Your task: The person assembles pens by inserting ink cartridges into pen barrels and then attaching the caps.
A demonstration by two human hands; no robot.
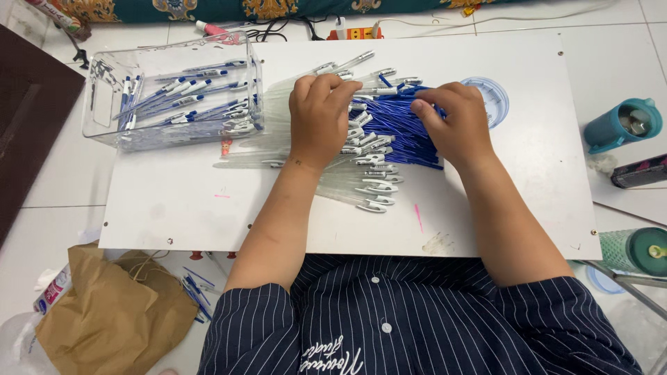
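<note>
A white board [174, 201] lies across my lap. On its middle lies a heap of clear pen barrels with white clips [361, 173], and beside it a bundle of blue ink refills [396, 132]. My left hand [318, 118] rests palm down on the barrels, fingers curled over their clip ends. My right hand [455, 121] lies on the right side of the blue refills, thumb and fingertips pinching at them. A clear plastic box [104, 104] at the board's far left holds several assembled blue pens [187, 94].
A clear round lid [495, 97] lies behind my right hand. A teal bottle [622, 125] and a green cup [636, 251] stand on the floor at right. A brown paper bag [111, 312] with loose refills sits at lower left. Cables and a power strip [354, 31] run along the far edge.
</note>
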